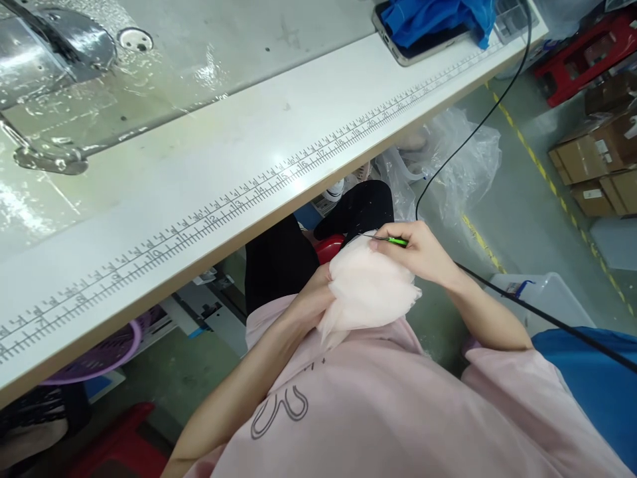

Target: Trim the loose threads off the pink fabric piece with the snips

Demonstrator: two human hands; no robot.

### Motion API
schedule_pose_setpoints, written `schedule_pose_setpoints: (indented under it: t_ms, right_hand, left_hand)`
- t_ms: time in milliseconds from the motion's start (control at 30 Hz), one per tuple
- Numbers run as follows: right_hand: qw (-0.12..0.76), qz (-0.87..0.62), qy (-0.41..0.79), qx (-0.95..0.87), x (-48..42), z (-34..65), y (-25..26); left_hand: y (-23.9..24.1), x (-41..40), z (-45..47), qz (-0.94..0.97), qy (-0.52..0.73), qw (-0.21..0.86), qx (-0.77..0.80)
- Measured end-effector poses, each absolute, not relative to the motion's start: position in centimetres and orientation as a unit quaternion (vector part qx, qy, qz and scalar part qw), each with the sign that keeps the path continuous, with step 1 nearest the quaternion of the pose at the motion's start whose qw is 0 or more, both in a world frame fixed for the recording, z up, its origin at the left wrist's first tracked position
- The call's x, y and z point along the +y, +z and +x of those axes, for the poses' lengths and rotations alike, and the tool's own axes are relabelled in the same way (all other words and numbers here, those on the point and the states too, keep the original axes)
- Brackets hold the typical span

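A pale pink piece of sheer fabric [365, 289] is bunched in front of my chest, below the table edge. My left hand [311, 299] grips it from the left, fingers closed and partly hidden under the cloth. My right hand [423, 252] is closed on a small green-handled thread snipper [391, 240], whose metal tip touches the top edge of the fabric.
A white sewing table [279, 153] with a printed ruler along its front edge spans the view, with the sewing machine base [54, 73] at far left. A phone under blue cloth [428, 26] lies at the far right end. A black cable [497, 99] hangs down. Cardboard boxes [597, 166] stand on the floor.
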State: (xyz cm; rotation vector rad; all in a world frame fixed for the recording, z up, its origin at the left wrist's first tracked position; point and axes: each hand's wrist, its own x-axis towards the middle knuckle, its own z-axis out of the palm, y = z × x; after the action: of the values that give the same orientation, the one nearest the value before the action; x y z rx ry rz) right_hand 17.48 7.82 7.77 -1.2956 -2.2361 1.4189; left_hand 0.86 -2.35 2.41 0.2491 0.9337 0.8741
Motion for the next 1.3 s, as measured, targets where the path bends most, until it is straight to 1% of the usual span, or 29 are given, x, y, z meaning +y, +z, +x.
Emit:
schedule_pose_setpoints:
  t_ms: [167,267,333,400,567,667,967,1300]
  right_hand:
    - [0.104,-0.433,0.485,-0.753,8.0,17.1,7.7]
    - [0.149,-0.425,0.447,-0.773,7.9,17.4,7.9]
    - [0.192,-0.409,0.387,-0.804,7.8,17.8,8.0]
    - [0.217,-0.375,0.313,-0.845,7.6,18.5,8.1]
    - [0.219,-0.298,0.060,-0.927,7.4,20.0,7.7]
    - [0.206,-0.281,-0.018,-0.937,7.2,20.0,7.4]
    - [0.215,-0.266,-0.049,-0.938,7.2,19.6,7.5]
    - [0.204,-0.278,-0.046,-0.937,7.1,19.8,7.2]
  left_hand:
    - [2.6,-2.3,0.9,0.103,0.414,0.798,0.426]
    - [2.8,-2.1,0.9,0.085,0.417,0.794,0.435]
    - [3.0,-1.9,0.9,0.069,0.414,0.790,0.446]
    - [3.2,-1.7,1.0,0.062,0.417,0.786,0.452]
    - [3.4,-1.6,0.9,0.065,0.424,0.797,0.426]
    - [3.0,-1.7,0.8,0.071,0.423,0.805,0.410]
    - [2.7,-2.0,0.8,0.095,0.418,0.795,0.429]
    - [3.1,-1.8,0.9,0.083,0.410,0.792,0.445]
